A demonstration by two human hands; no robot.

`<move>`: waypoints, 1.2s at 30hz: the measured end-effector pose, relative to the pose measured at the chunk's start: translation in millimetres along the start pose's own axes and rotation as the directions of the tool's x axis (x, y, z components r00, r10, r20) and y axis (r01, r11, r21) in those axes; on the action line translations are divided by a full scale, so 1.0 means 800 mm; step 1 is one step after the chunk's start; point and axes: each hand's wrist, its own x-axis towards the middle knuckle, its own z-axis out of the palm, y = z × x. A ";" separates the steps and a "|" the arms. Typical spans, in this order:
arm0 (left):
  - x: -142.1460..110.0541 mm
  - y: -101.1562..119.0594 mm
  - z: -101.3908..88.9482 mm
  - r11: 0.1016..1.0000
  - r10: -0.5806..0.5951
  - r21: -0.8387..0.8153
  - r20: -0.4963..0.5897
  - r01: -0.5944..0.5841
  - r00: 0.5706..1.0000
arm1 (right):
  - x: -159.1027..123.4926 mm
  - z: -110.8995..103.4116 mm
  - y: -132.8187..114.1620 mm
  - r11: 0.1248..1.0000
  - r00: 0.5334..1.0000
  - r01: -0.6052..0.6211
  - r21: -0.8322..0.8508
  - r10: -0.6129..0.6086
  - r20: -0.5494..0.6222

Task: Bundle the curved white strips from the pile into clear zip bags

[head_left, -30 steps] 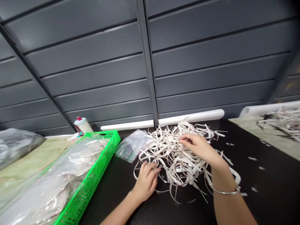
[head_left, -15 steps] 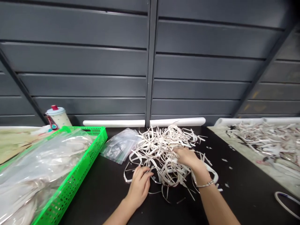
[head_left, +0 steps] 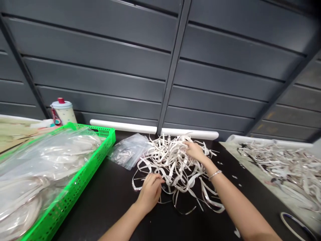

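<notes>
A tangled heap of thin white strips [head_left: 173, 160] with shiny brownish edges lies on the black table. My right hand [head_left: 195, 151], with a bracelet on the wrist, reaches into the far right side of the heap. Its fingers are closed on some white strips, and the fingertips are partly hidden among them. At the heap's near left edge is my left hand [head_left: 150, 189], resting low over the table. Its fingers are curled and pressed together; whatever they pinch, if anything, cannot be made out. Loose loops of strip curve around both hands.
A green plastic crate [head_left: 82, 174] with bagged strips [head_left: 47, 167] stands on the left. Clear zip bags [head_left: 129, 150] lie between crate and heap. A cup [head_left: 64, 112] stands behind the crate. More strips [head_left: 283, 164] cover the right-hand table, and a white ring [head_left: 288, 222] lies at lower right.
My right hand has moved farther back over the heap, and strips at the front right have shifted and spread. My left hand stays nearly in place, its fingers drawn closer together. The view has tilted.
</notes>
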 end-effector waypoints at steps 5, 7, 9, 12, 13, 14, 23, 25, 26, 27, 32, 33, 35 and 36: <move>-0.001 -0.001 0.001 1.000 -0.001 -0.003 0.004 0.001 1.000 | 0.035 -0.049 -0.010 0.964 0.990 0.052 0.262 -0.015 -0.141; -0.001 -0.001 0.001 1.000 -0.001 -0.003 0.003 0.001 1.000 | 0.046 -0.060 -0.014 0.927 0.985 0.050 0.372 0.016 -0.172; -0.001 0.000 0.001 1.000 -0.005 -0.001 0.000 0.005 1.000 | 0.054 -0.067 -0.019 0.881 0.982 0.047 0.471 0.045 -0.181; 0.000 0.001 0.000 1.000 -0.012 -0.006 0.001 0.012 1.000 | 0.061 -0.066 -0.023 0.818 0.987 0.041 0.574 0.055 -0.149; 0.000 0.001 0.000 1.000 -0.016 -0.010 0.005 0.016 1.000 | 0.062 -0.062 -0.023 0.804 0.990 0.034 0.594 0.054 -0.131; 0.000 0.002 0.000 1.000 -0.020 -0.014 0.009 0.021 1.000 | 0.062 -0.057 -0.022 0.796 0.992 0.023 0.605 0.055 -0.110; 0.001 0.003 -0.001 0.999 -0.044 -0.016 0.032 0.045 0.999 | 0.038 -0.004 0.027 0.874 0.975 -0.194 0.445 0.223 -0.013; 0.000 0.004 0.000 0.999 -0.049 -0.015 0.046 0.050 0.998 | 0.025 0.003 0.033 0.894 0.981 -0.185 0.408 0.189 0.032; 0.000 0.004 0.000 0.999 -0.049 -0.014 0.053 0.050 0.997 | 0.017 0.006 0.034 0.903 0.985 -0.170 0.394 0.165 0.048; -0.001 0.005 0.001 0.999 -0.049 -0.012 0.060 0.049 0.997 | 0.009 0.010 0.033 0.912 0.988 -0.153 0.380 0.144 0.051; -0.003 0.007 0.003 0.999 -0.048 -0.008 0.083 0.049 0.995 | -0.028 0.032 0.017 0.952 0.995 -0.085 0.293 0.094 -0.017; -0.003 0.007 0.003 0.999 -0.049 -0.010 0.085 0.051 0.995 | -0.034 0.038 0.012 0.956 0.997 -0.076 0.283 0.081 -0.007; -0.002 0.007 0.003 0.998 -0.055 -0.015 0.083 0.057 0.995 | -0.040 0.051 0.000 0.957 0.998 -0.061 0.285 0.051 0.043; -0.002 0.007 0.002 0.998 -0.059 -0.018 0.078 0.061 0.995 | -0.041 0.057 -0.006 0.954 0.997 -0.055 0.295 0.035 0.073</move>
